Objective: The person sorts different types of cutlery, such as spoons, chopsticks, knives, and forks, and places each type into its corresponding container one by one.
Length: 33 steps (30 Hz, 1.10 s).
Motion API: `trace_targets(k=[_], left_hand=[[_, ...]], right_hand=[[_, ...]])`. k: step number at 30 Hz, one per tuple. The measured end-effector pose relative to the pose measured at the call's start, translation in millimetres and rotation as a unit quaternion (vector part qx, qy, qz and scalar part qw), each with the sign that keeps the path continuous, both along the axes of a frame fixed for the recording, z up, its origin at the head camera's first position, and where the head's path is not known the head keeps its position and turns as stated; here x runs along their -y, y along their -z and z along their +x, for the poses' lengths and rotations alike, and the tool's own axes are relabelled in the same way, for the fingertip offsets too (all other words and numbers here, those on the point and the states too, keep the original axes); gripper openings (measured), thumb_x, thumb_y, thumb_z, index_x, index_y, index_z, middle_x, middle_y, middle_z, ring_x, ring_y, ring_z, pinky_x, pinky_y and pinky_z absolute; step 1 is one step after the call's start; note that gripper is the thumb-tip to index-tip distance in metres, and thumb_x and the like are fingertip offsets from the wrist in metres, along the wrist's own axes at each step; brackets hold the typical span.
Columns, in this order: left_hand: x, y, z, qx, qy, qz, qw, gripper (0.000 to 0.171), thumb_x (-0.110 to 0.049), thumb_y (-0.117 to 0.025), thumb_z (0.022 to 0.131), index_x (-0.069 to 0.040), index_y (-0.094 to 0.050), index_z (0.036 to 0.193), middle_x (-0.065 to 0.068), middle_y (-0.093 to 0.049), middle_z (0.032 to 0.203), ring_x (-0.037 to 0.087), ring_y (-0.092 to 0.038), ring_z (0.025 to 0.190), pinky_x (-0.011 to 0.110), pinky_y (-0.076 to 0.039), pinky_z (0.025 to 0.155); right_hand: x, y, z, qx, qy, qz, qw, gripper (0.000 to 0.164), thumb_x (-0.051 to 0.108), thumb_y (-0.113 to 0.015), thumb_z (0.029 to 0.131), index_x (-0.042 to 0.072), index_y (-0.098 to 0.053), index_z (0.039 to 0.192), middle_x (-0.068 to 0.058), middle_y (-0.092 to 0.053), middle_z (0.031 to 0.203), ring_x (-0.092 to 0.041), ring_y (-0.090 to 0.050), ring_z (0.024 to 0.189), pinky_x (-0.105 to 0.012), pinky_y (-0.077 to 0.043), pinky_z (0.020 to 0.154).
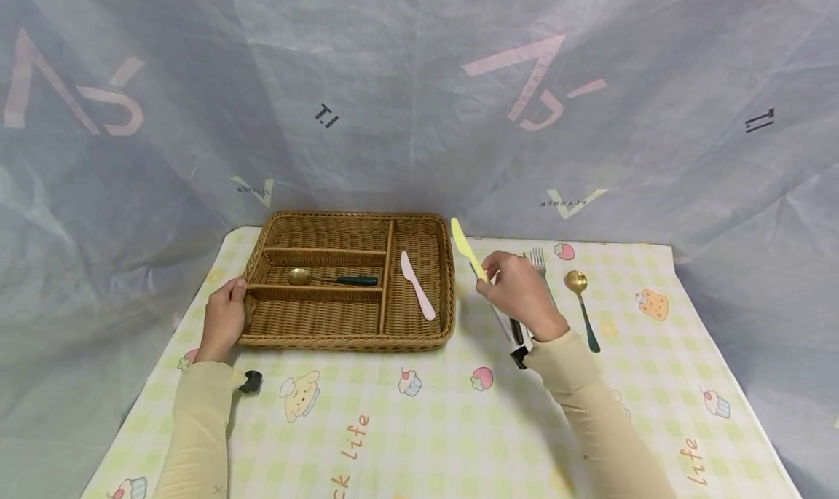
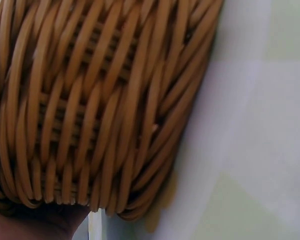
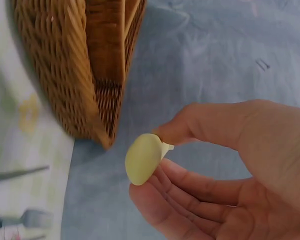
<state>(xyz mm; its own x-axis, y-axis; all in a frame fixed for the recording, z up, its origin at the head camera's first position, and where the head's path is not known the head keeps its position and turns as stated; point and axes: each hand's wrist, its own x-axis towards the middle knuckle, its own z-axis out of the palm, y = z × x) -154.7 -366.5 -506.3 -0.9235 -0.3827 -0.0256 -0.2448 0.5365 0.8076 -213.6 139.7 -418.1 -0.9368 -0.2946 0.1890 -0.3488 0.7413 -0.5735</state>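
My right hand (image 1: 521,289) pinches a yellow table knife (image 1: 467,249) by its handle, its blade pointing up and left beside the wicker cutlery tray (image 1: 354,342). In the right wrist view the rounded handle end (image 3: 142,160) shows between thumb and fingers. At the tray's left side, my left hand (image 1: 223,323) grips the rim; in the left wrist view the woven wall (image 2: 85,110) hides most of that hand. A pink knife (image 1: 417,286) lies in the tray's right compartment. The middle left compartment holds a gold spoon (image 1: 299,275) with a dark green handle (image 1: 357,280).
Right of the tray, a silver fork (image 1: 539,258) and other dark-handled cutlery (image 1: 516,331) lie partly under my right hand. Farther right is a gold spoon with a green handle (image 1: 588,324). A checked cloth (image 1: 419,441) covers the table, and a grey fabric sheet (image 1: 406,120) hangs behind.
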Motion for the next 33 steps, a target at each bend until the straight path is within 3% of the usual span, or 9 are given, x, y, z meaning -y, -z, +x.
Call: trace_targets(k=[10,17,22,27,33], left_hand=[[1,-0.9,0.9,0.002,0.001,-0.001,1.0000,0.063,-0.039,-0.028,0.119,0.005,-0.039,0.163,0.030,-0.038,0.166,0.050,-0.030,0.156,0.064,-0.027,0.128],[0,0.0,0.8,0.001,-0.001,0.000,1.0000,0.063,-0.039,-0.028,0.119,0.005,-0.040,0.163,0.030,-0.039,0.166,0.050,-0.030,0.156,0.064,-0.027,0.128],[1,0.8,2.7,0.006,0.006,0.000,1.0000,0.063,-0.039,-0.027,0.120,0.005,-0.037,0.164,0.030,-0.036,0.167,0.051,-0.029,0.156,0.066,-0.028,0.127],[1,1.8,3.3,0.012,0.012,-0.003,0.9999,0.065,-0.041,-0.026,0.119,0.004,-0.035,0.165,0.031,-0.035,0.167,0.053,-0.028,0.156,0.067,-0.028,0.126],[0,0.5,3.3,0.010,0.012,-0.003,0.9999,0.064,-0.040,-0.026,0.119,0.004,-0.035,0.165,0.031,-0.036,0.167,0.053,-0.028,0.156,0.068,-0.028,0.126]], right_hand=[[43,5.0,-5.9,0.068,-0.041,0.041,0.996,0.023,0.010,-0.076,0.091,-0.001,-0.073,0.110,-0.011,-0.072,0.094,-0.019,-0.061,0.071,-0.036,-0.054,0.064],[65,4.7,-10.9,0.062,-0.051,0.046,0.996,0.004,0.003,-0.073,0.092,0.003,-0.069,0.091,-0.002,-0.051,0.066,-0.014,-0.041,0.058,-0.029,-0.036,0.053],[74,6.8,-15.3,0.055,-0.058,0.051,0.995,0.028,0.001,-0.070,0.092,0.009,-0.053,0.072,0.002,-0.035,0.066,-0.012,-0.027,0.056,-0.028,-0.026,0.053],[82,12.6,-20.8,0.055,-0.077,0.070,0.993,0.051,-0.001,-0.071,0.093,0.016,-0.031,0.067,0.003,-0.020,0.068,-0.012,-0.016,0.059,-0.028,-0.018,0.056],[90,18.8,-28.6,0.071,-0.076,0.116,0.988,0.055,0.003,-0.078,0.094,0.018,-0.035,0.064,0.004,-0.024,0.059,-0.011,-0.023,0.053,-0.028,-0.023,0.050]])
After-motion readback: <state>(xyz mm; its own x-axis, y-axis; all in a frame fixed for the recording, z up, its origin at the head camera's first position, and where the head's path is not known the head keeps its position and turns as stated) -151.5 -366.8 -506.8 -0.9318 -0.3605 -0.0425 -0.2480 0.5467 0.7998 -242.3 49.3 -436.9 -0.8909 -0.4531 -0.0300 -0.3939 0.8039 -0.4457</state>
